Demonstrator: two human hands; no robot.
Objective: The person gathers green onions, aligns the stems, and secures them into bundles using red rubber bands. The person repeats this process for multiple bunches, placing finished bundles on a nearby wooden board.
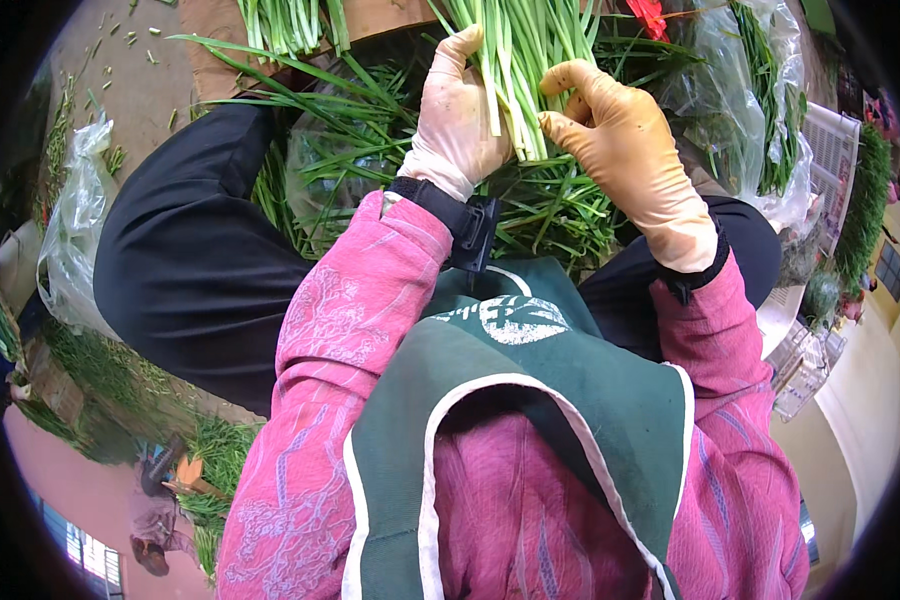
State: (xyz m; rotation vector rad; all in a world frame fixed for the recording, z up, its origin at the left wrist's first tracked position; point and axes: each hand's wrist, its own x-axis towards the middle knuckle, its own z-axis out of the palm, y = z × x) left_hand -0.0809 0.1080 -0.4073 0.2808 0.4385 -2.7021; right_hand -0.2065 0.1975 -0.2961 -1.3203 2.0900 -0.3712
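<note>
My left hand point(457, 112), in a pale stained glove, holds a bunch of garlic chives point(521, 82) with its palm turned up and thumb along the left side. The pale cut ends of the bunch point towards me; its leaves run past the top edge of view. At the right side of the stems is my right hand point(622, 142), in a yellowed glove. Its thumb and forefinger are apart, with the fingertips against or just by the stems. Loose green leaves point(562, 210) lie below both hands, between my knees.
Another chive bunch point(289, 26) rests on brown cardboard point(379, 19) ahead. Clear plastic bags stand at left point(82, 217) and right point(720, 97), the right one beside greens. Cut stem bits point(154, 31) litter the floor. A person point(154, 517) is behind at lower left, near piled greens point(225, 457).
</note>
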